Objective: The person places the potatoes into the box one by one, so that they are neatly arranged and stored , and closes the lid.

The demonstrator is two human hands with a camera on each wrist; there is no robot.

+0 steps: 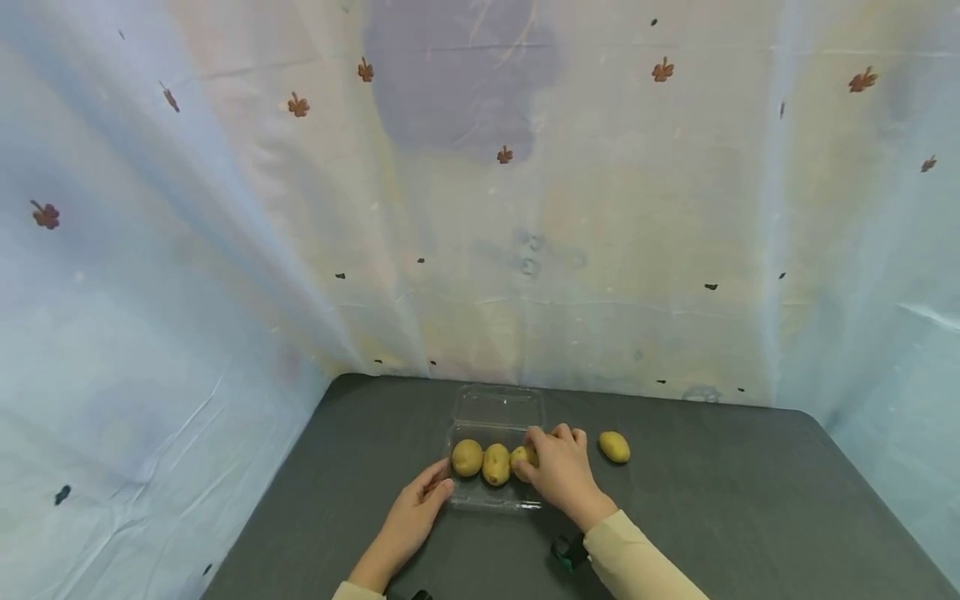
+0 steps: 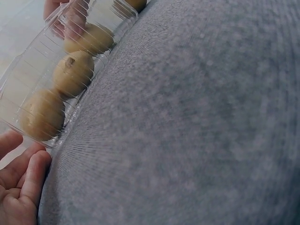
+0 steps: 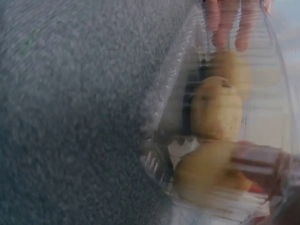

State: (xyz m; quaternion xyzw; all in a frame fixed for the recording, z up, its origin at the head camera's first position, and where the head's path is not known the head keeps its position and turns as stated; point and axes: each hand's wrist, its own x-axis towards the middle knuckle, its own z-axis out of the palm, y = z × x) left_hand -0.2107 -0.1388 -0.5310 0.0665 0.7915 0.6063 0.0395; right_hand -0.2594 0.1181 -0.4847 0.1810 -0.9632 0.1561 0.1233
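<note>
Plainly, we list one clear box [image 1: 487, 503] on the counter [image 1: 720, 492], its lid [image 1: 498, 407] turned back on the far side, presumably leaving the top free for a hand. Within, in a close row: one left potato [image 1: 467, 457], one middle potato [image 1: 497, 464], one right potato [image 1: 522, 455]. Outside, one loose potato [image 1: 614, 447], on the counter to the right, apart from the box. Left hand [image 1: 411, 515]: fingers laid unclenched against the box's left side, which we take as steadying, so light a box being apt to slide. Right hand [image 1: 564, 473]: fingers curled over the right potato, grasping it from above, as the side walls seem to require. Whether its weight rests on the box, we cannot tell.
</note>
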